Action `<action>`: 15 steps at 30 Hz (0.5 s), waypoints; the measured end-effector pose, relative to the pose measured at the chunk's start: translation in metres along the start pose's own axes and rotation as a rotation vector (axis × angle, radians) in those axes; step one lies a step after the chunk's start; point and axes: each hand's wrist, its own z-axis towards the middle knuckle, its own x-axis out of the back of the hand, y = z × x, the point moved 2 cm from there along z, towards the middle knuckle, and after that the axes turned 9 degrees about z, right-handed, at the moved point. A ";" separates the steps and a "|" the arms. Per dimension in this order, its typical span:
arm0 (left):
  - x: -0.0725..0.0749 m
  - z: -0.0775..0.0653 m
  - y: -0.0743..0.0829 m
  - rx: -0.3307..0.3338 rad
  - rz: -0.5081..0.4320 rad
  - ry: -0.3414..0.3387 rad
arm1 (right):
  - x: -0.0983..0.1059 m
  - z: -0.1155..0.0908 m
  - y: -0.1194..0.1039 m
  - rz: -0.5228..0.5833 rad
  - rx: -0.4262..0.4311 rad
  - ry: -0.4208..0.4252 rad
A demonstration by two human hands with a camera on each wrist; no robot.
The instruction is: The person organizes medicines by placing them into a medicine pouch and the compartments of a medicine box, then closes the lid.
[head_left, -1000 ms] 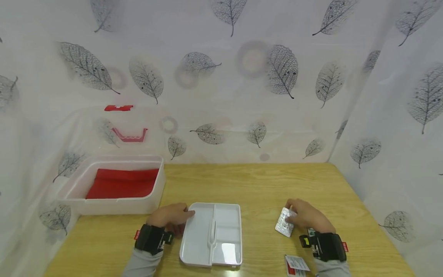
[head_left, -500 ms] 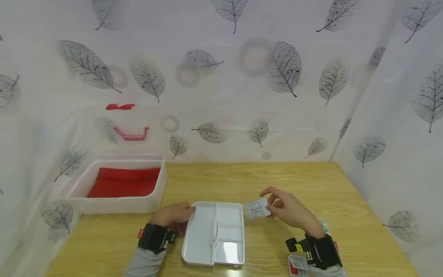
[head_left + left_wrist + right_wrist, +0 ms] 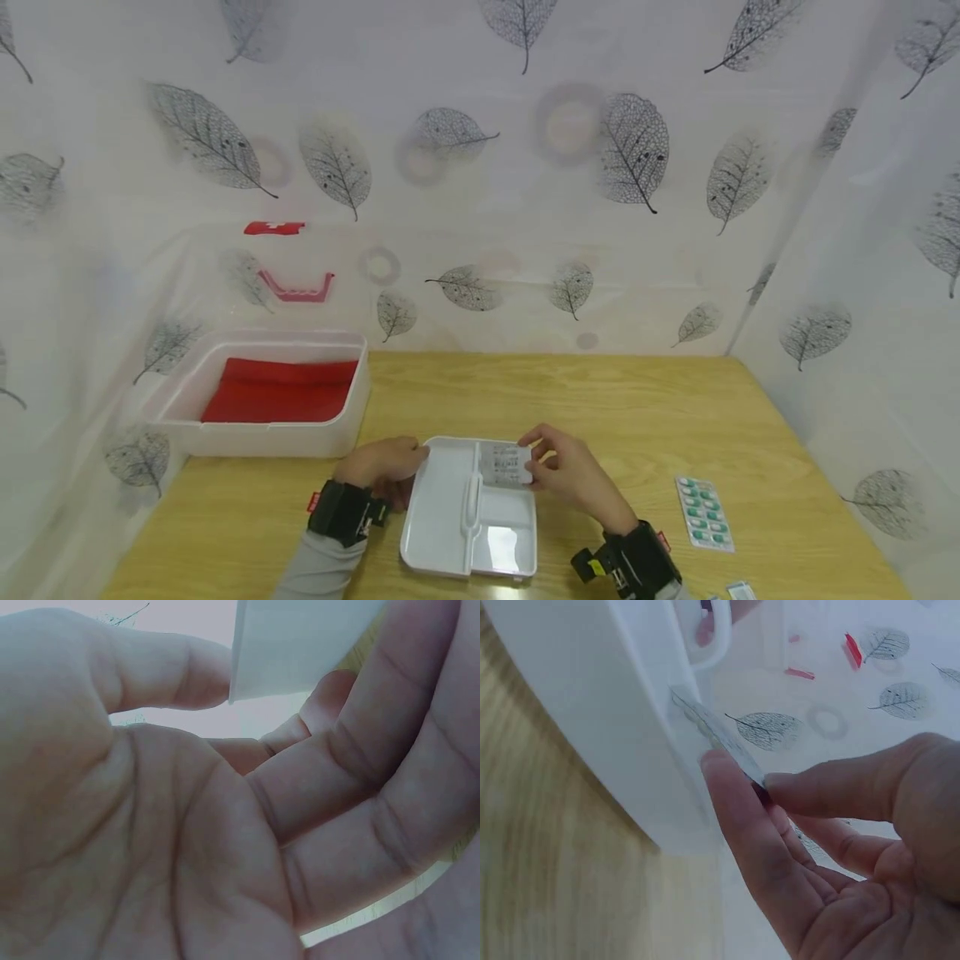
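Note:
A white divided tray [image 3: 437, 525] with a raised handle [image 3: 472, 500] along its middle lies in front of me in the head view. My left hand [image 3: 386, 462] grips its upper left edge, the thumb over the rim and the other fingers curled below. My right hand [image 3: 573, 477] pinches a silvery blister pack [image 3: 506, 463] by its right end, thumb against fingers. The pack overlaps the tray's upper right compartment. From the right wrist, the blister pack [image 3: 714, 733] appears tilted, its far end just inside the tray wall [image 3: 622, 727].
To the right on the wooden table [image 3: 622, 400] lies a blister pack of green capsules [image 3: 705, 514]. Small packets [image 3: 741, 591] are cut off at the bottom edge. A translucent box [image 3: 262, 437] with red material [image 3: 281, 392] inside stands at the back left, before a leaf-print curtain [image 3: 480, 200].
My right hand has lifted the blister pack from the table's right side and carried it left to the tray. The left hand keeps its hold. The green capsule pack has come into full view.

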 end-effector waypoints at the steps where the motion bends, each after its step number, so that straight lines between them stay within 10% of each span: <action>1: -0.001 0.000 0.000 -0.003 -0.001 -0.001 | -0.001 0.000 0.001 -0.010 0.004 0.009; 15: -0.002 0.000 0.000 0.004 0.004 0.004 | -0.011 0.003 0.013 -0.342 0.068 0.170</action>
